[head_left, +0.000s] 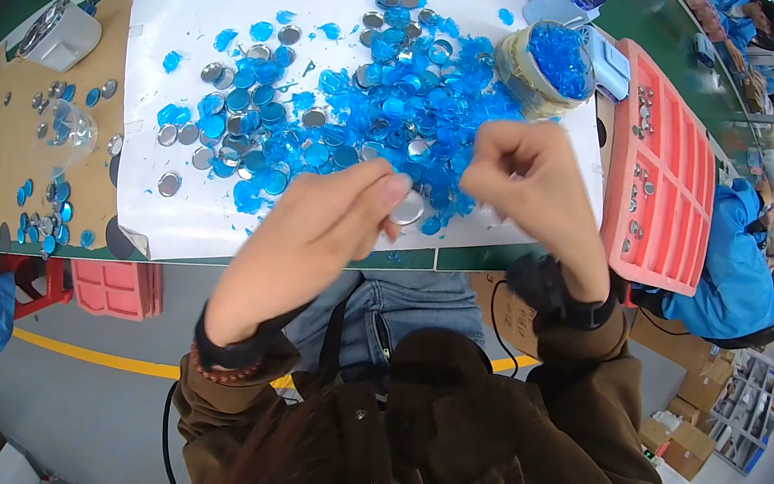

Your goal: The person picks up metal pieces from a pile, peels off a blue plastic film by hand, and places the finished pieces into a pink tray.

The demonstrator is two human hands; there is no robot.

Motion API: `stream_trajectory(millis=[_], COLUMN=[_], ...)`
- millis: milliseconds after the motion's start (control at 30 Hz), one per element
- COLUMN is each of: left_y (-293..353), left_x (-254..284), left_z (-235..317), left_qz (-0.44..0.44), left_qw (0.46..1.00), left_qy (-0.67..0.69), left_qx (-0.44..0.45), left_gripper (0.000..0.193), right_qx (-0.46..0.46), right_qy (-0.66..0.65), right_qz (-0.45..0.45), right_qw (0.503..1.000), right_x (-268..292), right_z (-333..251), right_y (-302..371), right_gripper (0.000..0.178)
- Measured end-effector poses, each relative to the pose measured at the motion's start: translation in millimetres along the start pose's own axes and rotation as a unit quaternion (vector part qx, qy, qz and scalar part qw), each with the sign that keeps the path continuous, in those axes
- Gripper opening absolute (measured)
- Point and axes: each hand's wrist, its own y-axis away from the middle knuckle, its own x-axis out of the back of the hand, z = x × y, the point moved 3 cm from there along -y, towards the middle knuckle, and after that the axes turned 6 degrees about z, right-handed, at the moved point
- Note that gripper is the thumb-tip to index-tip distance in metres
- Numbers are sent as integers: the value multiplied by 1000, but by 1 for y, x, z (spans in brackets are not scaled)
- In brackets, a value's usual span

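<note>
My left hand (310, 215) pinches a round silver disc (408, 209) between thumb and fingers, just above the near edge of the white sheet (231, 10). To its right my right hand (548, 186) is closed, slightly blurred, fingertips curled together. Whatever they hold, if anything, is hidden. Beyond both hands spreads a heap of blue film pieces (477, 89), mixed with blue-covered discs (237, 100) and bare silver ones (169, 183). A round tub (520, 73) filled with blue film scraps stands behind my right hand.
A pink compartment tray (656, 219) holding discs lies at the right table edge. Two light blue devices (558, 4) stand at the back right. On the left are a white container (65, 37), a clear cup (70, 136) and loose discs. A person in blue (744, 258) sits right.
</note>
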Motion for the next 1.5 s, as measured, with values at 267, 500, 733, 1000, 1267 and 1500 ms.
stream_trajectory(millis=[267,500,733,1000,1267,1500], left_y=[-2,0,-8,-14,-11,1], left_x=[-1,-6,-1,9,6,1], left_z=[3,12,3,-19,-11,5], left_qz=[30,135,114,-3,47,41], left_qw=[995,927,993,863,806,803], left_qy=[-35,-150,-30,497,585,591], left_qx=[-93,-317,-31,86,76,65], left_gripper=[13,4,18,40,52,55], right_qx=[241,259,209,-20,-51,323], right_qy=[246,218,63,-396,-418,111], right_qz=[138,144,44,106,10,125], right_qw=[929,930,975,912,907,931], right_x=[-7,-6,-28,-26,-37,-52], right_z=[-8,-8,-24,-7,2,-19], right_y=[-5,1,16,1,-5,-5], right_gripper=[9,16,14,11,12,21])
